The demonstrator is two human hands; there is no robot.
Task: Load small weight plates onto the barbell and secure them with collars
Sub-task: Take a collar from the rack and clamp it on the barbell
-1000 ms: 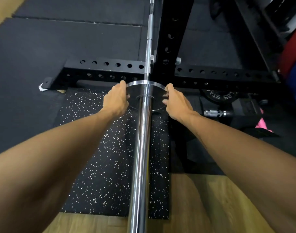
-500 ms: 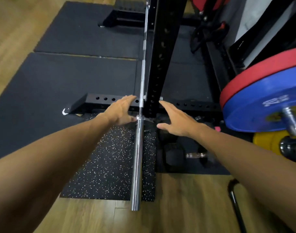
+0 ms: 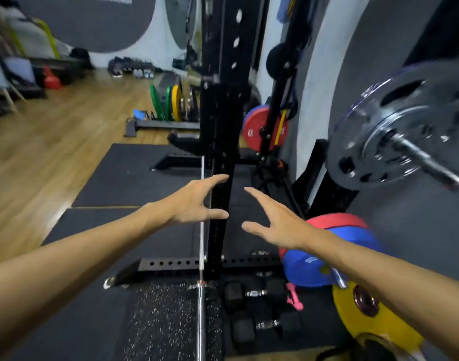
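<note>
The chrome barbell (image 3: pixel 202 316) runs away from me down the middle, its sleeve near the bottom edge. A small silver plate (image 3: pixel 200 284) sits edge-on against the sleeve's inner collar, low beside the black rack upright (image 3: pixel 221 157). My left hand (image 3: pixel 194 201) hovers open to the left of the upright, fingers spread, holding nothing. My right hand (image 3: pixel 272 220) hovers open to its right, also empty. Both hands are raised well above the plate and touch nothing. No collar is visible on the sleeve.
Red, blue and yellow bumper plates (image 3: pixel 327 259) hang on a storage peg at right, with grey metal plates (image 3: pixel 397 126) on a peg above. Black dumbbells (image 3: pixel 252 293) and a pink clip (image 3: pixel 292 295) lie on the mat (image 3: pixel 134 175). The rack's base bar (image 3: pixel 168 264) crosses the floor.
My hands have let go of the small plate and lifted away from it, opening wide. The view has tilted up, showing more of the room and the storage pegs.
</note>
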